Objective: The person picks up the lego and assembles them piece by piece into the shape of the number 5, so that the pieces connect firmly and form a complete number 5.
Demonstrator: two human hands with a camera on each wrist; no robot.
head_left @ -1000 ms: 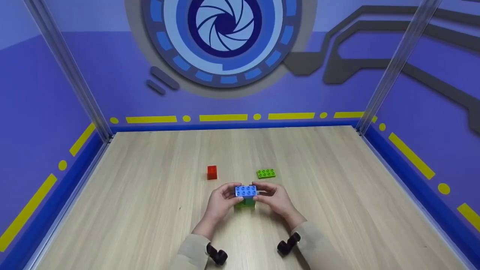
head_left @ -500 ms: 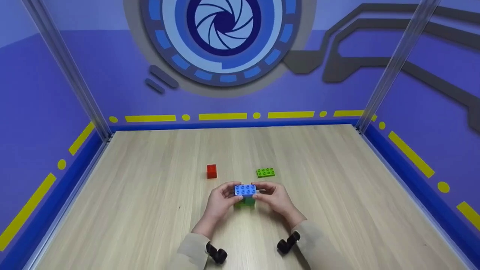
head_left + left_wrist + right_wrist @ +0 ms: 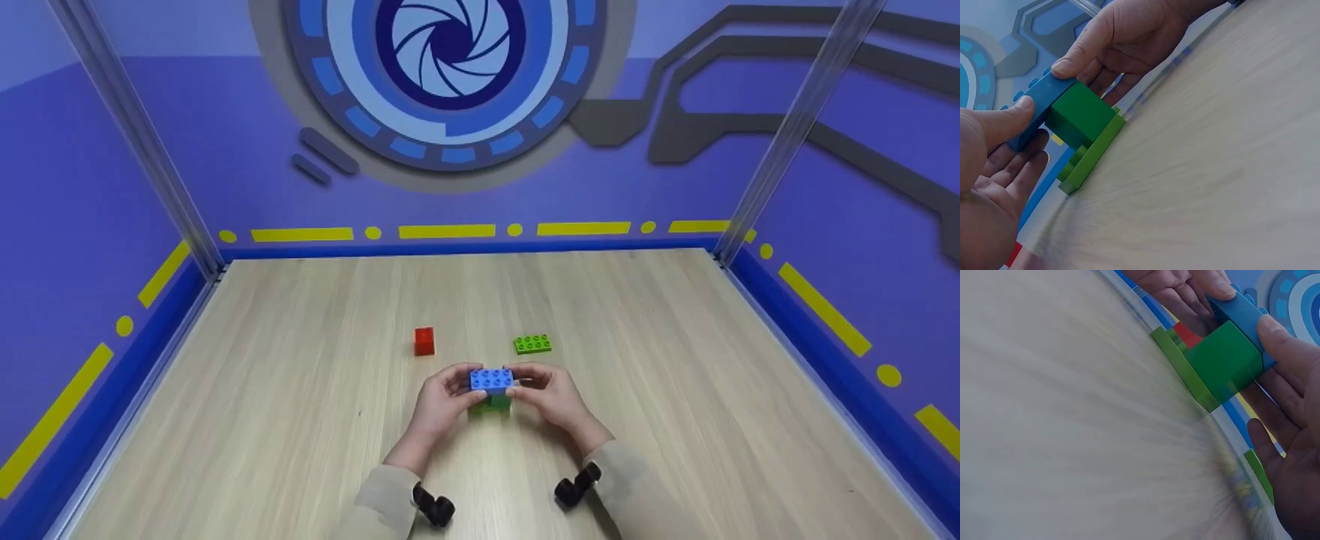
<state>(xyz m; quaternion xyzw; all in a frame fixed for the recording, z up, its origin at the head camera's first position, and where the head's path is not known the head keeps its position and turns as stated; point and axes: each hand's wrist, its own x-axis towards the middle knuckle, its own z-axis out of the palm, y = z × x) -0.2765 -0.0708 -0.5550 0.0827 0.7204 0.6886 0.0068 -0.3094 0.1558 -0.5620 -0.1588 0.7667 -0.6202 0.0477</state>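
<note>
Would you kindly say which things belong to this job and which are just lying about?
In use:
blue rectangular plastic brick, held by left hand and right hand
dark green boxy plastic block beneath
light green flat plastic base

Seemingly idle:
red boxy plastic brick
lime flat plastic plate

The top brick is blue, middle block green, base lime.
</note>
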